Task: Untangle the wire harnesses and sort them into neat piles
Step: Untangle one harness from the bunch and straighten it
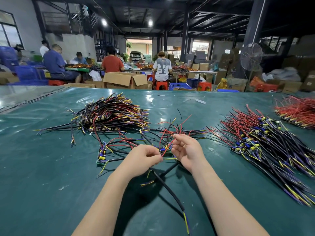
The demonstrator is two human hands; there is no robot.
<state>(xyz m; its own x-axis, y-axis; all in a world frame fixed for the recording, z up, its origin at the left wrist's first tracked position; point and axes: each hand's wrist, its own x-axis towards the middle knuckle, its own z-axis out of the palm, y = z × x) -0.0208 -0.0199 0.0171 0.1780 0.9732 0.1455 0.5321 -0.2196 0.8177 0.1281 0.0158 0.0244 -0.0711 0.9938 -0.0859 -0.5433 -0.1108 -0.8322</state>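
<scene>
A small tangle of wire harnesses [166,133], red and black leads on little circuit boards, lies at the middle of the green table [42,176]. My left hand [143,157] pinches thin wires beside a small board [165,150] lifted between both hands. My right hand [186,150] has its fingers curled round red wires of the same harness. Black cables [167,186] with yellow and blue tips hang down from it toward me. A loose board with its wires [101,155] lies to the left of my hands.
A big heap of harnesses [112,113] lies at the back left, a long pile [265,147] at the right and a red-wired pile [298,109] at the far right. Beyond the table's far edge, people sit at benches among cardboard boxes [125,80], stools and a standing fan [250,57].
</scene>
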